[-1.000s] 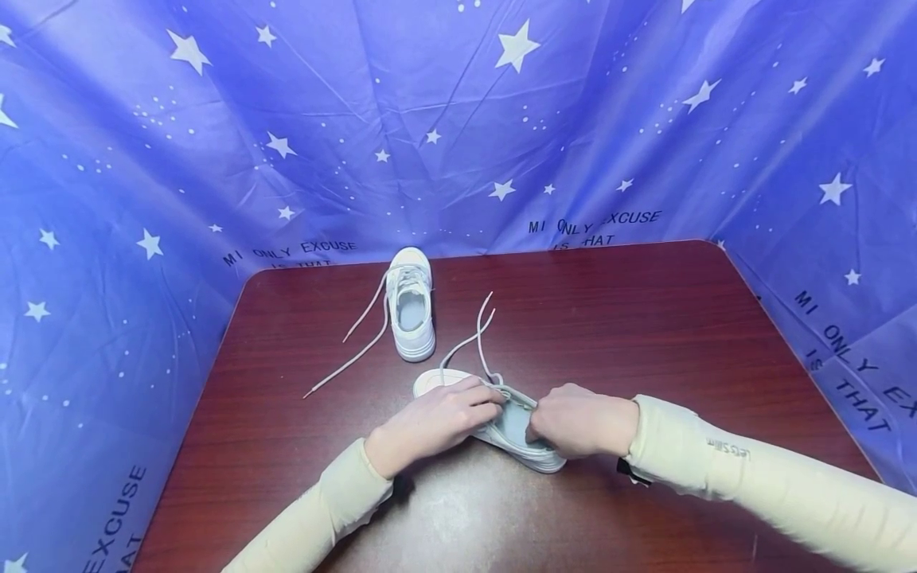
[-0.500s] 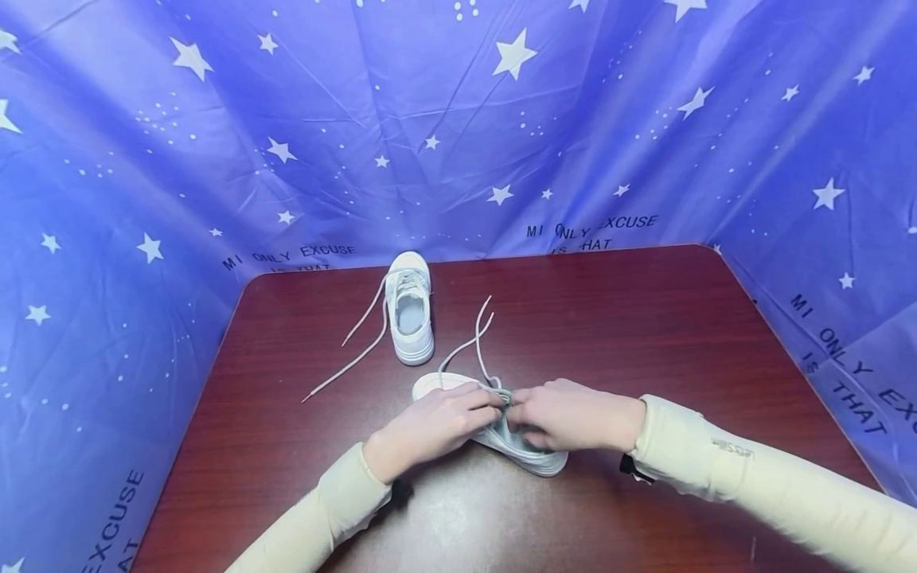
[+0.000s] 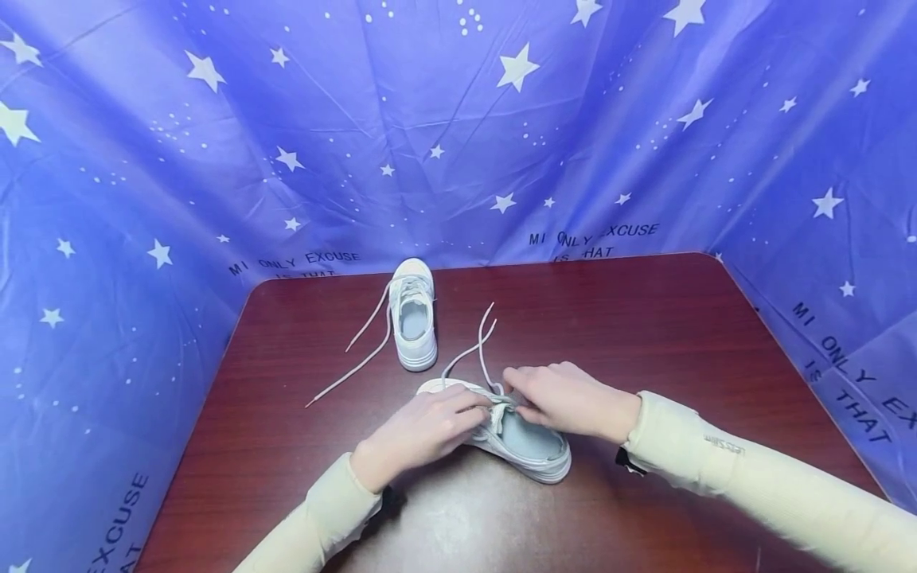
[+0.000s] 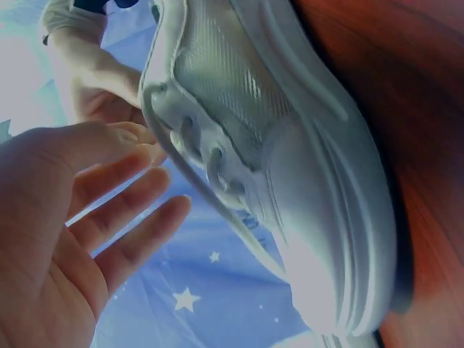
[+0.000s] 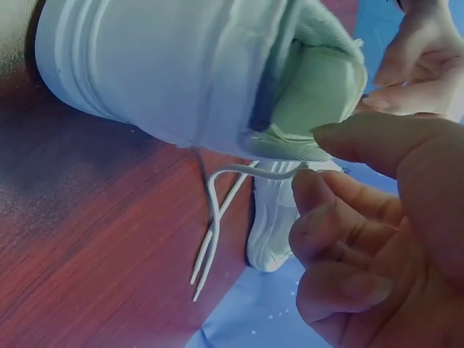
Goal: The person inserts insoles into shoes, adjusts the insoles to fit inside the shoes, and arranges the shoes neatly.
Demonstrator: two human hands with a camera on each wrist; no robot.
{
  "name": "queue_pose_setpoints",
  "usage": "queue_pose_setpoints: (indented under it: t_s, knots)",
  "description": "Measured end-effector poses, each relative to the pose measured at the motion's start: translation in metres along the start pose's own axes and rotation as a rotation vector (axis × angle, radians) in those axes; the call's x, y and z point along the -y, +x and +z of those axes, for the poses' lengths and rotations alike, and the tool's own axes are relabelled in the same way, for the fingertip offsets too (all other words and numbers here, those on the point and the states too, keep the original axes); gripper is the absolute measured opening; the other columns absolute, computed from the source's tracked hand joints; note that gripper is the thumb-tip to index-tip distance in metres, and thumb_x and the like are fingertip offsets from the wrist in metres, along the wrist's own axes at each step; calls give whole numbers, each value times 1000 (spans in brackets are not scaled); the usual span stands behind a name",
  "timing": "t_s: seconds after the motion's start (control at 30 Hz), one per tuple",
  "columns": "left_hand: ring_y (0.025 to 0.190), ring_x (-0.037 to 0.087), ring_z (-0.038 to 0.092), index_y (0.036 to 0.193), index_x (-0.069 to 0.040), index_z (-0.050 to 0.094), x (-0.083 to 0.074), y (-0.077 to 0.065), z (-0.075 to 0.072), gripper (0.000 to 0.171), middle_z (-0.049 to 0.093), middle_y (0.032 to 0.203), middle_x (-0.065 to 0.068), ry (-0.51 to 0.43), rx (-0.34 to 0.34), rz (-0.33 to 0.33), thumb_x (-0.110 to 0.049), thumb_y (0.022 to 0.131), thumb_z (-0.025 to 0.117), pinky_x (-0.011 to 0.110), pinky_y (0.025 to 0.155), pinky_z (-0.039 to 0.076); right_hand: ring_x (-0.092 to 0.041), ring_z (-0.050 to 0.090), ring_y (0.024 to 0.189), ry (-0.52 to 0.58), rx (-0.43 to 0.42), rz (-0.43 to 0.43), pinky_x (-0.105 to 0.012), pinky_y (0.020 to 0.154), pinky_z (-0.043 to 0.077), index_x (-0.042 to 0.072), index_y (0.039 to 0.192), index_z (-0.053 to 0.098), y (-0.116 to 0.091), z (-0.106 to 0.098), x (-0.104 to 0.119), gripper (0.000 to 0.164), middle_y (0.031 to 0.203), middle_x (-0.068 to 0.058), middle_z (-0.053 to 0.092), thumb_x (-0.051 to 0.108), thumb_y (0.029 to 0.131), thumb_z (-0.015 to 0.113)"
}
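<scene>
A white low sneaker (image 3: 533,458) stands upright on the table, toe to the far left and heel to the near right. My left hand (image 3: 437,422) lies over its lacing; thumb and index finger pinch the top of the tongue (image 5: 326,87), while the other fingers extend loosely in the left wrist view. At the far side of the opening is my right hand (image 3: 573,402). Its thumb and index finger are apart near the collar edge, with a gap showing in the right wrist view. Loose white laces (image 3: 481,350) trail from the shoe onto the table.
A second white sneaker (image 3: 417,354) stands farther back, its laces (image 3: 351,376) spread to the left. Beneath both is a dark red-brown wooden table (image 3: 645,318). Blue star-printed cloth (image 3: 458,119) hangs around the back and sides.
My right hand has come out of the shoe opening, passed over the tongue and moved to the far collar edge. My left hand stays on the lacing. The head view has shifted slightly.
</scene>
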State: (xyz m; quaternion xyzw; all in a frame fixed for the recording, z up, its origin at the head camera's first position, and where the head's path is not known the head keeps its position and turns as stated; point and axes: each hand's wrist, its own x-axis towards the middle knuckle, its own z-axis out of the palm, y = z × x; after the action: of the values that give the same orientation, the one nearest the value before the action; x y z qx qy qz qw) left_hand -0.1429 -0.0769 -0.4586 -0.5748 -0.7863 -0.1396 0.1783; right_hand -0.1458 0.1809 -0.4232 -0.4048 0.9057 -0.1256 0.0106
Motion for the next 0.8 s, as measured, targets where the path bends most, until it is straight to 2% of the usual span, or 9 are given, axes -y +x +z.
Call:
queue_pose_setpoints:
  t_s: [0.3, 0.53, 0.8]
  knots:
    - [104, 17, 67, 105, -14, 73, 14, -15, -1, 11, 71, 111, -1, 3, -19, -60, -14, 94, 74, 29, 93, 54, -8, 42, 55, -56, 23, -26, -29, 46, 36, 18, 82, 49, 14, 12, -4, 31, 72, 10, 46, 12, 83, 79]
    - [95, 16, 65, 101, -15, 74, 19, -23, -2, 10, 72, 105, -3, 72, -54, -107, -17, 91, 77, 29, 83, 55, -10, 40, 53, -84, 50, -21, -31, 44, 34, 18, 78, 48, 20, 17, -1, 28, 65, 10, 42, 15, 80, 76]
    - [99, 16, 65, 102, -16, 75, 21, -26, -3, 9, 72, 106, -2, 63, -50, -159, -20, 94, 75, 30, 88, 54, -10, 39, 48, -88, 5, -23, -32, 41, 33, 17, 80, 47, 18, 23, 0, 24, 59, 11, 42, 20, 80, 71]
